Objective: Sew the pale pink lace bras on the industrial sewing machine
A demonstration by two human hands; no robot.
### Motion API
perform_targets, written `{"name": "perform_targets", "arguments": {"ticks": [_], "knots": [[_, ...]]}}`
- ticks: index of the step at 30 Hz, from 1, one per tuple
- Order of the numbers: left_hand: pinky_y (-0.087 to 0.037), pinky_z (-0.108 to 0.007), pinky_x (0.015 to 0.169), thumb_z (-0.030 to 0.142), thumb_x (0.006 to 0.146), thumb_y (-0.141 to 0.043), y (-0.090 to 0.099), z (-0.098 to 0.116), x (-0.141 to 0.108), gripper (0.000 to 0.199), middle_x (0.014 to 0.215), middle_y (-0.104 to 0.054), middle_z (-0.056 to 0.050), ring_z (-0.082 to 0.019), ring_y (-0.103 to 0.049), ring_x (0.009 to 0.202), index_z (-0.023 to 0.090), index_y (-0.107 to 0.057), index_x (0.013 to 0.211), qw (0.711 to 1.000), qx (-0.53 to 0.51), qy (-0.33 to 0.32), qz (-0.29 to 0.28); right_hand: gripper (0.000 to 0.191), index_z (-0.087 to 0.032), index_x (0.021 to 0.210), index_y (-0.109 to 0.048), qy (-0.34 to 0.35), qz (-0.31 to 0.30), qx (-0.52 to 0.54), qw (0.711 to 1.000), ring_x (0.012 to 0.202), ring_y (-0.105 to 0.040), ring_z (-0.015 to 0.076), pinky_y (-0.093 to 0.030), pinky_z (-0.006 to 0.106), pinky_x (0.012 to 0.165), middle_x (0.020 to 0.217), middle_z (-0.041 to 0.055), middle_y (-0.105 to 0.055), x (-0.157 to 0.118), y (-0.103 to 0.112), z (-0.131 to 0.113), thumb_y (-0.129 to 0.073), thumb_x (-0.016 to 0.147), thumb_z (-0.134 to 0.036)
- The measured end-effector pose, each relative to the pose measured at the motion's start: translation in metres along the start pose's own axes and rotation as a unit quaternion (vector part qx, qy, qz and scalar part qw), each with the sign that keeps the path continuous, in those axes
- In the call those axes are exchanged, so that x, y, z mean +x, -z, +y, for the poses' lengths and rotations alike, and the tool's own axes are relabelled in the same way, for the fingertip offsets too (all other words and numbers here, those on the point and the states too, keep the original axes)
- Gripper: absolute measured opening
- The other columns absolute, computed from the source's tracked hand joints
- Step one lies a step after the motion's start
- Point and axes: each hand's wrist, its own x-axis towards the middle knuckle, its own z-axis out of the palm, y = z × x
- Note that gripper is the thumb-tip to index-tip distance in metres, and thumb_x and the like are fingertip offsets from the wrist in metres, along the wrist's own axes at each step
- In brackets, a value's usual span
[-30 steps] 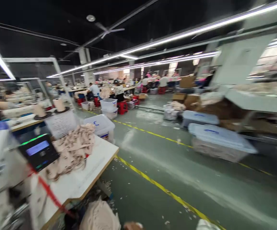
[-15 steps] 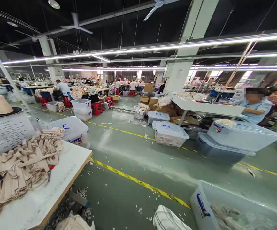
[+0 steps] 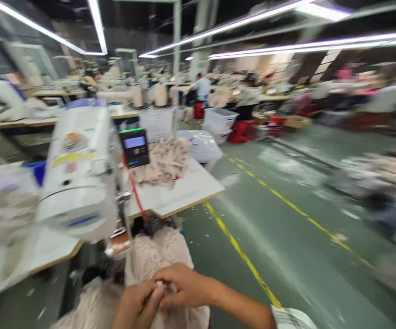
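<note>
"How are the hands?"
"Left hand [image 3: 136, 304] and right hand [image 3: 182, 285] meet, nearly closed, pinching a small pale bit [image 3: 160, 284]."
"The lace [image 3: 146, 256]?"
"Just beneath and beyond them: soft, pinkish, patterned."
"Edges?"
"White table [image 3: 201, 186], tan-edged, farther; smooth green floor [image 3: 232, 265] opens rightward."

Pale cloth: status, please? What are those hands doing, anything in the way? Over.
Left hand, right hand: fingertips together, grip unclear. Cloth: beneath, partly covered by them. Sewing machine: to the left, apart.
</note>
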Motion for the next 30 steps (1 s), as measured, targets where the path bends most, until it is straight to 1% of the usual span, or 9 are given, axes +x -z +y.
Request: {"name": "perform_targets", "arguments": {"ticks": [1, 3, 7, 10, 15, 18, 20, 26, 30], "knots": [[-0.039, -0.025, 0.058, 0.046, 0.092, -0.051, 0.011, -0.004, -0.003, 0.043, 0.058, -0.054, 0.001, -0.012, -0.051, 0.059, 0.017, -0.058, 0.061, 0.999, 0.012, 0.03, 0.011, 0.045, -0.02, 0.099, -0.071, -0.017, 0.005, 0.008, 1.0, 0.077, -0.059, 0.0157, -0.042, 0.024, 0.069, 0.084, 0.0007, -0.068, 0.009, 0.0, -0.002, -0.066, 0.082, -0.061], [-0.031, -0.024, 0.055, 0.048, 0.086, -0.055, 0.037, -0.009, -0.003, 0.045, 0.053, -0.046, 0.003, -0.011, -0.042, 0.055, 0.017, -0.049, 0.055, 0.994, 0.011, 0.085, 0.064, 0.037, -0.018, 0.079, -0.067, -0.051, 0.026, 0.016, 0.998, 0.062, -0.048, 0.0112, -0.032, 0.023, 0.058, 0.067, -0.0031, -0.057, 0.027, 0.005, -0.006, -0.065, 0.086, -0.054], [-0.032, -0.022, 0.056, 0.049, 0.083, -0.059, 0.081, -0.013, 0.005, 0.035, 0.063, -0.05, 0.003, -0.011, -0.043, 0.06, 0.017, -0.057, 0.07, 0.982, -0.06, 0.125, 0.125, 0.029, -0.017, 0.073, -0.063, -0.075, 0.079, 0.031, 0.994, 0.063, -0.048, 0.0117, -0.032, 0.023, 0.059, 0.066, -0.0024, -0.057, 0.065, 0.014, -0.015, -0.063, 0.088, -0.042], [-0.033, -0.022, 0.057, 0.048, 0.084, -0.059, 0.099, -0.02, 0.014, 0.031, 0.067, -0.055, 0.002, -0.012, -0.047, 0.062, 0.018, -0.062, 0.082, 0.973, -0.076, 0.138, 0.168, 0.03, -0.017, 0.068, -0.06, -0.085, 0.099, 0.038, 0.991, 0.062, -0.048, 0.0119, -0.033, 0.023, 0.058, 0.063, -0.0024, -0.056, 0.094, 0.018, -0.018, -0.063, 0.086, -0.041], [-0.036, -0.023, 0.058, 0.041, 0.083, -0.054, 0.11, -0.025, 0.033, 0.035, 0.056, -0.051, 0.003, -0.012, -0.046, 0.059, 0.018, -0.051, 0.057, 0.962, -0.012, 0.157, 0.224, 0.033, -0.018, 0.066, -0.061, -0.099, 0.09, 0.06, 0.989, 0.064, -0.051, 0.0133, -0.039, 0.024, 0.06, 0.063, -0.0017, -0.055, 0.123, 0.027, -0.011, -0.065, 0.085, -0.044], [-0.045, -0.024, 0.073, 0.033, 0.081, -0.053, 0.115, -0.023, 0.041, 0.023, 0.071, -0.064, 0.0, -0.016, -0.055, 0.074, 0.018, -0.057, 0.063, 0.964, 0.006, 0.1, 0.248, 0.031, -0.019, 0.069, -0.065, -0.089, 0.089, 0.08, 0.989, 0.071, -0.058, 0.0178, -0.047, 0.028, 0.07, 0.065, 0.0, -0.059, 0.128, 0.031, -0.007, -0.067, 0.084, -0.047], [-0.048, -0.027, 0.079, 0.033, 0.078, -0.054, 0.117, -0.022, 0.044, 0.02, 0.078, -0.069, -0.002, -0.019, -0.058, 0.082, 0.019, -0.059, 0.065, 0.963, 0.018, 0.071, 0.258, 0.031, -0.021, 0.071, -0.067, -0.079, 0.094, 0.083, 0.989, 0.075, -0.06, 0.0204, -0.051, 0.032, 0.075, 0.065, 0.0006, -0.061, 0.128, 0.032, -0.006, -0.068, 0.083, -0.049], [-0.051, -0.03, 0.075, 0.036, 0.074, -0.059, 0.118, -0.03, 0.045, 0.015, 0.071, -0.068, -0.002, -0.021, -0.059, 0.078, 0.021, -0.059, 0.069, 0.959, 0.044, 0.075, 0.27, 0.032, -0.022, 0.076, -0.07, -0.084, 0.085, 0.088, 0.989, 0.084, -0.062, 0.0247, -0.052, 0.038, 0.085, 0.068, 0.0026, -0.064, 0.13, 0.039, -0.012, -0.067, 0.083, -0.054], [-0.051, -0.03, 0.077, 0.031, 0.074, -0.057, 0.116, -0.03, 0.043, 0.011, 0.067, -0.066, -0.001, -0.021, -0.059, 0.076, 0.021, -0.059, 0.069, 0.963, 0.028, 0.076, 0.258, 0.036, -0.022, 0.086, -0.069, -0.116, 0.105, 0.113, 0.981, 0.093, -0.062, 0.0276, -0.049, 0.041, 0.091, 0.078, 0.0045, -0.066, 0.128, 0.032, 0.007, -0.071, 0.078, -0.057]]}}
